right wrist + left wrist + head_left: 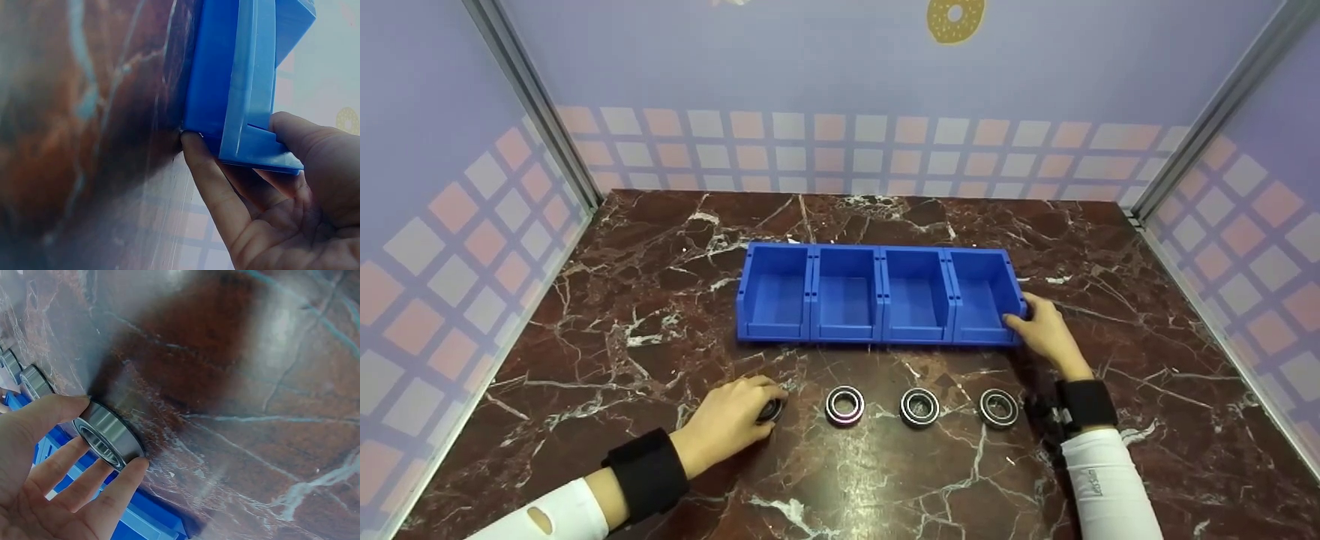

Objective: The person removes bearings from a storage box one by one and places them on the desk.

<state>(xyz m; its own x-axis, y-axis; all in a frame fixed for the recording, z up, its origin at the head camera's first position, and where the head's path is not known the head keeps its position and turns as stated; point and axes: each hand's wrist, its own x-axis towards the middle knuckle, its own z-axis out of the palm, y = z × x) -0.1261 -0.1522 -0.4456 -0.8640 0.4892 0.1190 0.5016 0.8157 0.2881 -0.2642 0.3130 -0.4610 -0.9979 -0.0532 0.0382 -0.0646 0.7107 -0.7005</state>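
Observation:
My left hand (pixel 733 415) pinches a steel ball bearing (pixel 107 433) by its outer rim, thumb on one side and a fingertip on the other. In the head view the hand mostly covers that bearing. To its right, three more bearings stand in a row: one with a pinkish glint (pixel 845 406), a middle one (pixel 919 407) and a right one (pixel 998 409). My right hand (pixel 1046 334) grips the right end of a blue four-part bin (pixel 877 335), its thumb over the side wall and its fingers along the outside, as the right wrist view shows.
The bin's several compartments hold nothing visible. Beneath everything lies a dark red marbled tabletop (pixel 660 420). Patterned panels rise at the back (pixel 847 67), left (pixel 435 187) and right (pixel 1260 187), with metal posts at the corners.

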